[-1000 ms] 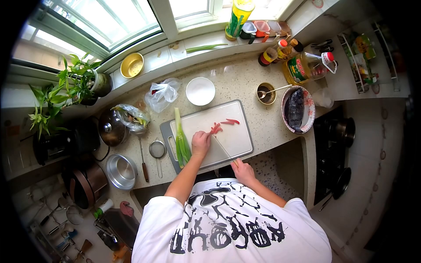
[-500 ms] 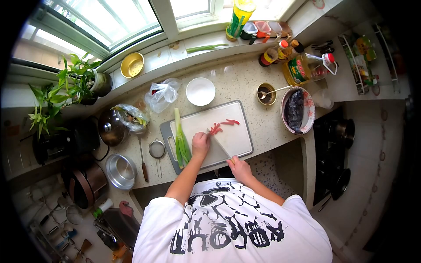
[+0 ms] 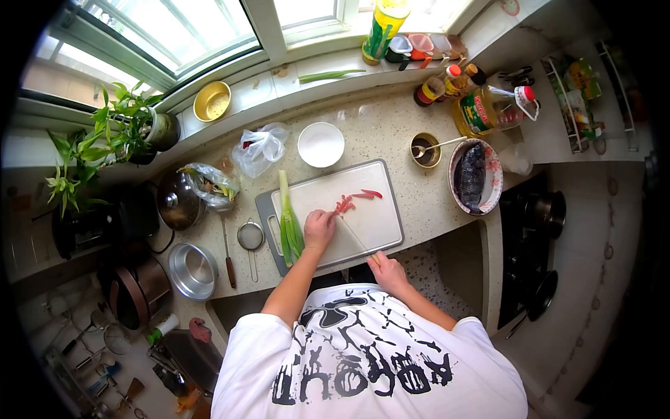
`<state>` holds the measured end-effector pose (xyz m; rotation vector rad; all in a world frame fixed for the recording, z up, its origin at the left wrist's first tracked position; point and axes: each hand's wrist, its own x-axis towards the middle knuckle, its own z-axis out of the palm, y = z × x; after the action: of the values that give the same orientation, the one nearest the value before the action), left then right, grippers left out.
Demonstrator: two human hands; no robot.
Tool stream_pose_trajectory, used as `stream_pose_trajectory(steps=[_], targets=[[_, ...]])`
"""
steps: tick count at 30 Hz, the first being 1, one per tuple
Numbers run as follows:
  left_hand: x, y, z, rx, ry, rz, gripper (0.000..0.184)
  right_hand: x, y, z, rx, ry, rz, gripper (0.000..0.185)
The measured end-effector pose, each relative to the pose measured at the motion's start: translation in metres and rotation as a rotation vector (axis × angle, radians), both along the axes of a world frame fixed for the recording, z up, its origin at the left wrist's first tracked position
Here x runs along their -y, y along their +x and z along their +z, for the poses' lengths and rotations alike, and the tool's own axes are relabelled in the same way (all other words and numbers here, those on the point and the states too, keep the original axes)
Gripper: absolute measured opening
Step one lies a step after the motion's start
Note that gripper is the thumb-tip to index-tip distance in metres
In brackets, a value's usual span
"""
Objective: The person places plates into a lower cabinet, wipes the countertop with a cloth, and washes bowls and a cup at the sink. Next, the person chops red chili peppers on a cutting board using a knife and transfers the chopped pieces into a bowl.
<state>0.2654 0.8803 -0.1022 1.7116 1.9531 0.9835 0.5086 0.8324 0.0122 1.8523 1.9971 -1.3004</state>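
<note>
On the white cutting board with a grey rim lie cut pieces of red chili pepper, with longer strips to their right. My left hand is closed over the board, its fingertips pressed at the near end of the chili pieces. A kitchen knife is held by its handle in my right hand, at the board's front edge. Its blade slants up and left, the tip beside my left fingertips. Green scallion stalks lie along the board's left side, near my left forearm.
Behind the board stand a white bowl and a plastic bag. A fish lies in a patterned basin to the right, near a golden cup and an oil jug. Left are a strainer and a metal pot.
My right hand and the knife handle have shifted slightly right. The blade has swung a little away from my left fingers, which stay at the chili pieces.
</note>
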Motion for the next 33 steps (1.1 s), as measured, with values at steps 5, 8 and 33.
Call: stream_pose_trajectory(steps=[5,8,33], targets=[[-0.002,0.001,-0.002,0.003,0.005,0.003,0.008,0.001,-0.001,0.001,0.006,-0.011,-0.005,0.046],[-0.002,0.002,-0.004,-0.001,0.006,0.006,0.008,0.001,-0.001,0.002,0.002,-0.002,0.000,0.046],[0.000,0.004,0.003,-0.125,-0.026,0.043,0.007,-0.003,-0.002,-0.025,0.005,0.048,0.008,0.040]])
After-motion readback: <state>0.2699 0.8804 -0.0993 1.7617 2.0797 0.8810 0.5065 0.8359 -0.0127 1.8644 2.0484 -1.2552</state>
